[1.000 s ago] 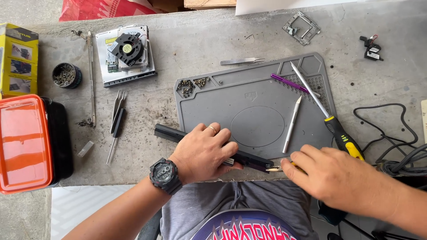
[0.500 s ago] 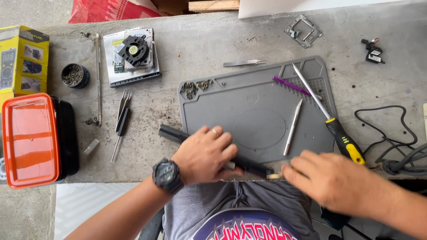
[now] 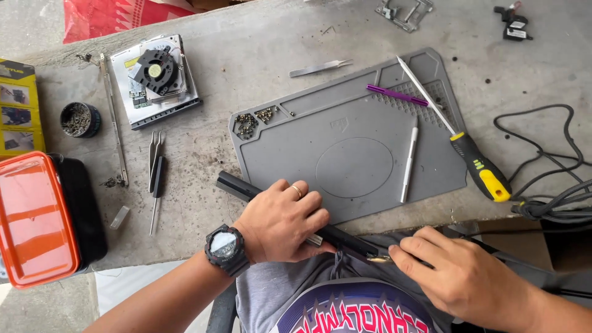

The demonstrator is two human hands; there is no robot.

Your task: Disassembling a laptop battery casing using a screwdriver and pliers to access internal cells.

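The left hand (image 3: pixel 280 221) is clamping down over a long black bar-shaped part (image 3: pixel 237 185) lying slantwise across the near edge of the concrete counter (image 3: pixel 246 55), half off the grey silicone mat (image 3: pixel 357 160). The right hand (image 3: pixel 462 277) is closing on a small metal tool (mostly hidden) at the bar's right end. Pushing too hard could make that tip slip off the smooth plastic and jab the fingers.

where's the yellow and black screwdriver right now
In the head view, the yellow and black screwdriver lies at the right edge of the grey mat, its shaft angled across the mat's corner, beside the cables.
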